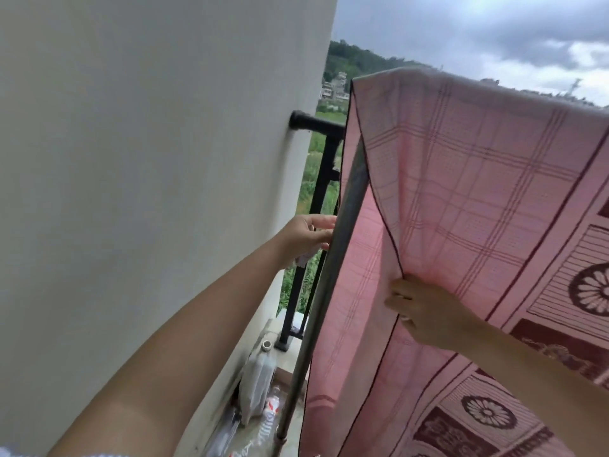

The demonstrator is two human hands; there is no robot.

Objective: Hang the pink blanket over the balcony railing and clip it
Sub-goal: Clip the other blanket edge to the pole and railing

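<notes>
Here, the pink blanket (461, 179) is seen draped over a high line or bar at the upper right, its top edge running along the sky; the support under that edge is hidden by the cloth. A plaid weave is shown on the upper part, and dark red panels with round flower motifs are shown lower right. A dark-trimmed edge of the front layer is folded back, so that the paler pink layer behind is exposed.

That folded edge is pinched by the right hand (425, 311), whose fingers are curled around the dark trim near the middle of the cloth.

Just left of the blanket, a slanting grey metal pole (333, 258) is seen, touching or nearly touching the hanging cloth. The left hand (306, 235) is reached out beside the pole, its fingers held loosely extended toward it; whether anything is gripped cannot be told, as the fingertips are partly hidden behind the pole.

Behind the hand, the black balcony railing (316, 127) is fixed to the white wall (148, 159). At the foot of the wall, a translucent plastic jug (257, 387) and some crumpled packaging are lying. Beyond, green fields, distant buildings and a cloudy sky are visible.
</notes>
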